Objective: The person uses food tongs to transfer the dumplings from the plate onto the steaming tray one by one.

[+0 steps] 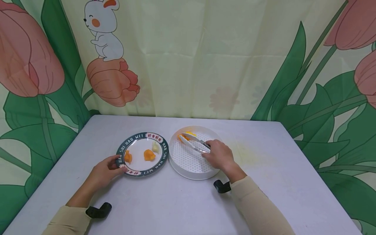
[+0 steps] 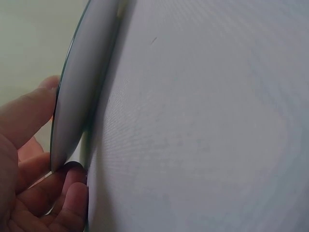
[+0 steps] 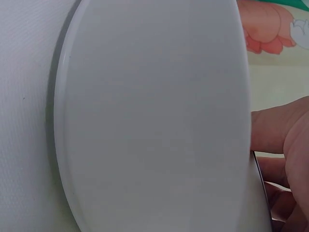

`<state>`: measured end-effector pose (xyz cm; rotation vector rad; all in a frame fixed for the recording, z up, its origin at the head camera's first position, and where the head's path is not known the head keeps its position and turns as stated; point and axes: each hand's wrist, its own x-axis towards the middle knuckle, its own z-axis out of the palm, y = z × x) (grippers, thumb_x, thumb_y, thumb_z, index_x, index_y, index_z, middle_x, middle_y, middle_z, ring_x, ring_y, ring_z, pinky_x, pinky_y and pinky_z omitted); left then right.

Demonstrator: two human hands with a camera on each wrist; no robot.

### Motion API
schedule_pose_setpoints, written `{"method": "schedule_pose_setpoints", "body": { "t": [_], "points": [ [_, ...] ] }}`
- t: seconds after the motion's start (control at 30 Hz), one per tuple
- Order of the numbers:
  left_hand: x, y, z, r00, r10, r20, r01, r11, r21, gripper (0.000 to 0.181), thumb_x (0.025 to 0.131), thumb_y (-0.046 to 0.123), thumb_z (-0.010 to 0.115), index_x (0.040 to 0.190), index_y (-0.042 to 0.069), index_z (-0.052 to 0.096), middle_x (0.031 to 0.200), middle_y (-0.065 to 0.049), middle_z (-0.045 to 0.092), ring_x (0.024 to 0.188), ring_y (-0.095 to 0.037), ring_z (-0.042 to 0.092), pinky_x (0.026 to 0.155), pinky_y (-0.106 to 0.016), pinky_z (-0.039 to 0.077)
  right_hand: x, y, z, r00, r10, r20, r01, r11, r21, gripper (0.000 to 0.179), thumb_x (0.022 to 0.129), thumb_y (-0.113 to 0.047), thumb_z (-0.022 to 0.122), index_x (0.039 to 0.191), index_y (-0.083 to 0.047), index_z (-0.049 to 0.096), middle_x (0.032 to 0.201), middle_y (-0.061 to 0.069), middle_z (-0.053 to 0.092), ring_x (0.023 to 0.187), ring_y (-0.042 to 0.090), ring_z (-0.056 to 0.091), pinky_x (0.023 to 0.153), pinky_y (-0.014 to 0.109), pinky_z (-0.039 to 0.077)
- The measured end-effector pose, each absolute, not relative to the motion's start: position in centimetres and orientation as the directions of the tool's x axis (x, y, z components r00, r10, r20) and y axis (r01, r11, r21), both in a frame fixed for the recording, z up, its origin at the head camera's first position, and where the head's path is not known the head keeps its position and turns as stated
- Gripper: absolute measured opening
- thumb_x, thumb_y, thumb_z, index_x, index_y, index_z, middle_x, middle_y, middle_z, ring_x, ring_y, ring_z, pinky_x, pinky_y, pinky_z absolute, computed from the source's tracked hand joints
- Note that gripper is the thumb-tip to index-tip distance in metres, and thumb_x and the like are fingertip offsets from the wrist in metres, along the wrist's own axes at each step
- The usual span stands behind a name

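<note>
My left hand [image 1: 103, 173] pinches the left rim of a round plate [image 1: 143, 173], thumb over the edge and fingers curled below it in the left wrist view. The plate has a dark patterned rim with lettering. On it lie two orange pieces [image 1: 149, 155] and a pale piece [image 1: 155, 147]. My right hand [image 1: 218, 155] grips metal tongs [image 1: 197, 141] with pale tips, reaching into a round white steamer tray [image 1: 192, 166] with a perforated base. The tips are at an orange piece [image 1: 180, 138]; a yellow piece [image 1: 191, 133] lies just behind. In the right wrist view the tray's wall hides the tips.
Plate and tray stand side by side on a table with a white cloth [image 1: 164, 205]. A printed curtain [image 1: 188, 65] with tulips and a rabbit hangs behind the table. Black camera mounts [image 1: 100, 211] sit at both wrists.
</note>
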<state>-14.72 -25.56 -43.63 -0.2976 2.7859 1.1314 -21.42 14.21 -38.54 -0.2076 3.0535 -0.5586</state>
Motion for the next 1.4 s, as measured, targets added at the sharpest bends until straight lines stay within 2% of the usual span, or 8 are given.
{"method": "schedule_pose_setpoints", "body": {
  "t": [0.4, 0.73, 1.03, 1.4],
  "points": [
    [-14.7, -25.6, -43.7, -0.975, -0.133, -0.18, -0.221, 0.704, 0.675, 0.084, 0.089, 0.041, 0.076, 0.149, -0.005, 0.038, 0.128, -0.034, 0.054, 0.115, -0.044, 0.052, 0.095, -0.054, 0.05, -21.7, 14.3, -39.0, -0.991, -0.137, -0.008, -0.126, 0.932, -0.34, 0.055, 0.088, -0.031, 0.075, 0.135, -0.006, 0.062, 0.121, 0.014, 0.064, 0.1, 0.028, 0.061, 0.082, 0.045, 0.053],
    [-14.8, -25.7, -43.9, -0.977, -0.127, -0.173, -0.211, 0.709, 0.673, 0.085, 0.089, 0.042, 0.076, 0.148, -0.005, 0.038, 0.128, -0.033, 0.055, 0.115, -0.044, 0.052, 0.094, -0.054, 0.051, -21.7, 14.2, -38.9, -0.991, -0.131, -0.018, -0.118, 0.937, -0.329, 0.056, 0.087, -0.031, 0.076, 0.135, -0.006, 0.062, 0.119, 0.014, 0.064, 0.098, 0.028, 0.061, 0.08, 0.045, 0.053],
    [-14.7, -25.6, -43.7, -0.974, -0.134, -0.181, -0.222, 0.704, 0.674, 0.085, 0.089, 0.043, 0.076, 0.149, -0.005, 0.038, 0.129, -0.033, 0.054, 0.116, -0.044, 0.051, 0.095, -0.055, 0.05, -21.4, 14.4, -38.6, -0.99, -0.139, 0.015, -0.135, 0.922, -0.362, 0.058, 0.087, -0.033, 0.075, 0.136, -0.006, 0.061, 0.125, 0.015, 0.062, 0.105, 0.03, 0.061, 0.083, 0.047, 0.052],
    [-14.7, -25.5, -43.7, -0.974, -0.138, -0.178, -0.223, 0.705, 0.674, 0.084, 0.089, 0.041, 0.075, 0.149, -0.005, 0.038, 0.127, -0.033, 0.054, 0.114, -0.043, 0.052, 0.094, -0.054, 0.051, -20.0, 12.8, -37.3, -0.975, -0.216, 0.044, -0.214, 0.881, -0.422, 0.058, 0.085, -0.034, 0.077, 0.135, -0.008, 0.062, 0.122, 0.011, 0.064, 0.1, 0.026, 0.06, 0.077, 0.042, 0.051]
  ]
}}
